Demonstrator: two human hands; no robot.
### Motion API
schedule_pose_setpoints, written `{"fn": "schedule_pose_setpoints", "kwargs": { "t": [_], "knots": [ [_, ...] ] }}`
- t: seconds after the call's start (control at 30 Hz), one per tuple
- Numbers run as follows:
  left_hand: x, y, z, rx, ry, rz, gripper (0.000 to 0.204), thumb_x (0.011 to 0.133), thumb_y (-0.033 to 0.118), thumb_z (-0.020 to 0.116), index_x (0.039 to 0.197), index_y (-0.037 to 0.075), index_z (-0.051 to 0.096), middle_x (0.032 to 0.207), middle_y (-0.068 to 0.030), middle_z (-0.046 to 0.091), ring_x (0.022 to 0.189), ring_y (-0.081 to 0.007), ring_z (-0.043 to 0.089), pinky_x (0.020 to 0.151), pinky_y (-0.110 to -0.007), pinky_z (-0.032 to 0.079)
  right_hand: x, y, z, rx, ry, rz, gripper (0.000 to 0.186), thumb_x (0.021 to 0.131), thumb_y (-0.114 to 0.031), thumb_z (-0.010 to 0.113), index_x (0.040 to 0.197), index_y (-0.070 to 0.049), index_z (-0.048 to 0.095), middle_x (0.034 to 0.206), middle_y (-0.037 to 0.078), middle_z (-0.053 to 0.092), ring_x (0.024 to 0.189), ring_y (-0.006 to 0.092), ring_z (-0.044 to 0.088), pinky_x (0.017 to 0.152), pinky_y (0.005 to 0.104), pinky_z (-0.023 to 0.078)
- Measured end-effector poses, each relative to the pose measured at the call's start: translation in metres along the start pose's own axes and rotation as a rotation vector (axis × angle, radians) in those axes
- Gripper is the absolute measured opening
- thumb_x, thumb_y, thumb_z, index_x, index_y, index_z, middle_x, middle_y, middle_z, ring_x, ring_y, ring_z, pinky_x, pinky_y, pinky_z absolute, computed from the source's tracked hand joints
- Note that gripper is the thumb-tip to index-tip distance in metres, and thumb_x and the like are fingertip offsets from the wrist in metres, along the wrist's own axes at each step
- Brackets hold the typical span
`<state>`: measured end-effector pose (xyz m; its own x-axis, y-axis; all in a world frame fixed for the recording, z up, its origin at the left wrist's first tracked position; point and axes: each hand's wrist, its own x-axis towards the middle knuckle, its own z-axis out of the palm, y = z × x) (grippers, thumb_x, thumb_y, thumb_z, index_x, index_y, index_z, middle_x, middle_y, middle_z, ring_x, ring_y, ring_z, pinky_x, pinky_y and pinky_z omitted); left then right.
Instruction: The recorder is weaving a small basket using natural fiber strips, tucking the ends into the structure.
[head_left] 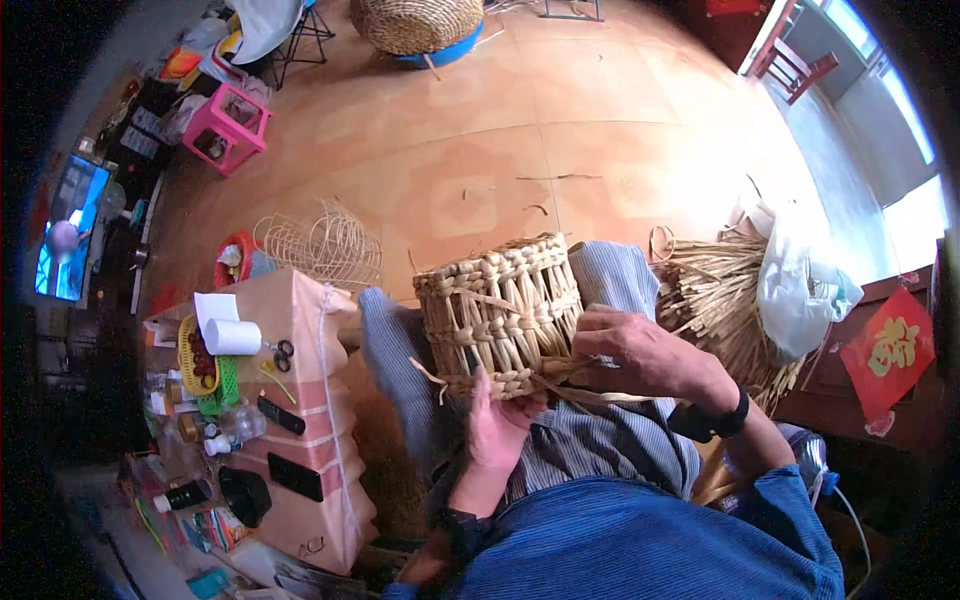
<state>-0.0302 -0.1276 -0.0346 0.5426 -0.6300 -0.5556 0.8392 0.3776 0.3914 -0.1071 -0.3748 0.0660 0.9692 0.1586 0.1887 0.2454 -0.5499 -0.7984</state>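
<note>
A woven straw basket [503, 315] rests tilted on my lap, with braided bands and open upright strands between them. At its lower edge, my left hand [498, 428] holds it with the thumb against the outer side and the fingers curled beneath. By the basket's lower right edge, my right hand [640, 352] is closed with bent fingers on a straw strand [600, 397]. The strand's loose end trails to the right below this hand. The right fingertips are partly hidden. Another short end sticks out at the basket's lower left.
To my right lies a bundle of dry straw [715, 290] beside a white plastic bag [800, 285]. On my left, a cloth-covered table [320, 420] carries scissors [284, 353], a phone [295, 477] and bottles. A wire-like coil [325, 245], pink stool [228, 130] and large round basket [420, 22] stand farther off.
</note>
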Motion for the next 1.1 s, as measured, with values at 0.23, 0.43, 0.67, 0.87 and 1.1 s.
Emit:
{"fn": "schedule_pose_setpoints", "kwargs": {
  "t": [0.23,0.43,0.67,0.87,1.1],
  "knots": [
    [-0.007,0.011,-0.013,0.066,-0.13,-0.011,0.055,0.103,0.03,0.076,0.15,0.011,0.056,0.138,-0.0097,0.069,0.121,-0.0269,0.071,0.099,-0.044,0.063,-0.005,-0.019,0.008,0.381,-0.211,0.546,0.023,0.101,-0.022,0.076,0.101,0.0,0.068,0.087,0.02,0.062,0.088,0.0427,0.063,0.078,0.0492,0.051],
    [-0.007,0.002,-0.031,0.149,-0.165,-0.014,0.057,0.098,-0.004,0.075,0.151,0.01,0.056,0.138,-0.0104,0.069,0.123,-0.0279,0.07,0.101,-0.043,0.065,-0.027,-0.03,0.007,0.009,-0.008,0.082,0.025,0.098,-0.023,0.079,0.097,-0.002,0.067,0.086,0.019,0.067,0.076,0.0401,0.067,0.07,0.0518,0.054],
    [0.0,-0.004,-0.042,0.105,-0.124,0.1,0.067,0.094,-0.007,0.077,0.154,0.017,0.057,0.145,-0.0062,0.066,0.131,-0.0288,0.066,0.11,-0.051,0.058,-0.074,-0.081,-0.046,-0.102,0.073,0.377,0.016,0.094,-0.021,0.08,0.091,-0.008,0.072,0.067,0.011,0.062,0.061,0.03,0.068,0.056,0.0433,0.054],
    [0.005,-0.004,-0.014,0.139,-0.205,0.113,0.086,0.085,-0.003,0.085,0.161,0.02,0.049,0.156,-0.0022,0.059,0.146,-0.0286,0.053,0.125,-0.055,0.042,-0.123,0.005,-0.044,-0.376,0.327,0.597,0.018,0.093,-0.017,0.08,0.083,-0.004,0.073,0.066,0.01,0.063,0.059,0.03,0.064,0.058,0.0373,0.051],
    [0.01,-0.01,-0.011,0.165,-0.141,0.142,0.081,0.088,0.0,0.084,0.159,0.018,0.05,0.155,-0.0025,0.059,0.145,-0.0278,0.053,0.127,-0.053,0.04,-0.196,0.082,-0.042,-0.813,0.532,0.699,0.027,0.095,-0.022,0.083,0.082,-0.001,0.071,0.073,0.01,0.067,0.064,0.0307,0.066,0.061,0.0439,0.052]
  ]
}}
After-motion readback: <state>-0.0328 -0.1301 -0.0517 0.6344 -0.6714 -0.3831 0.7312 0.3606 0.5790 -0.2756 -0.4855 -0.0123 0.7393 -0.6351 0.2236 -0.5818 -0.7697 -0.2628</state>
